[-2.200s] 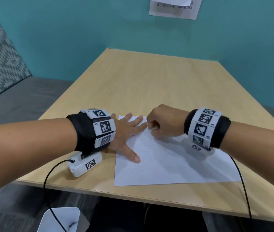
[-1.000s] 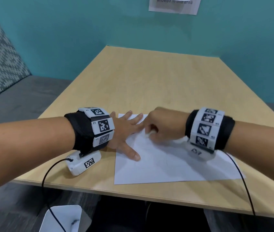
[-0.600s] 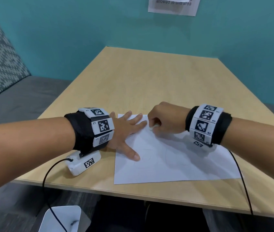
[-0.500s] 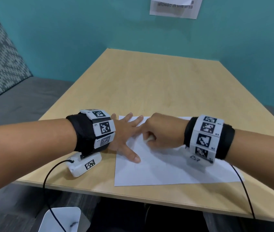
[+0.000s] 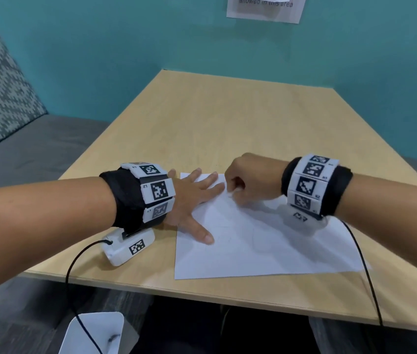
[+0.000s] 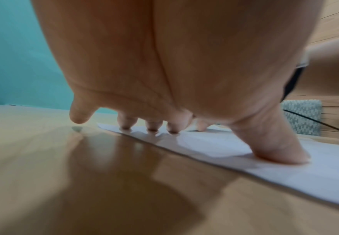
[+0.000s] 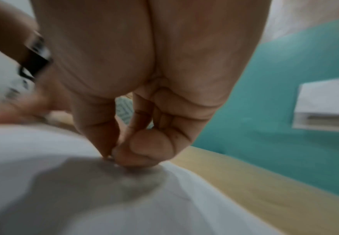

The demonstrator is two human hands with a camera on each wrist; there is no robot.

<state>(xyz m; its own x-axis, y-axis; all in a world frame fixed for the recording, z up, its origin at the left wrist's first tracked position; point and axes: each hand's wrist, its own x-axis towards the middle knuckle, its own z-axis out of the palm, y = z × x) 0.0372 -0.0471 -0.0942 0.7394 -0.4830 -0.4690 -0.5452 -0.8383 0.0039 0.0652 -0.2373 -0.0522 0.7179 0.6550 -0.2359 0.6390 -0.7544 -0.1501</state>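
Wooden counter [image 5: 228, 123] fills mid-frame, a white paper sheet [image 5: 266, 251] near its front edge; the left hand [image 5: 192, 198] lies flat, fingers spread, on the sheet's upper-left corner. Beside it the right hand [image 5: 250, 180], curled, pinches a small whitish object [image 5: 232, 193] against the sheet's top edge.

Wears a black left wrap [image 5: 123, 200] and right wrap [image 5: 341, 190], both ringed with white code-printed tiles [image 5: 157, 191]. Carries a white box [image 5: 125, 247] under the left wrap, trailing black cable [image 5: 73, 272].
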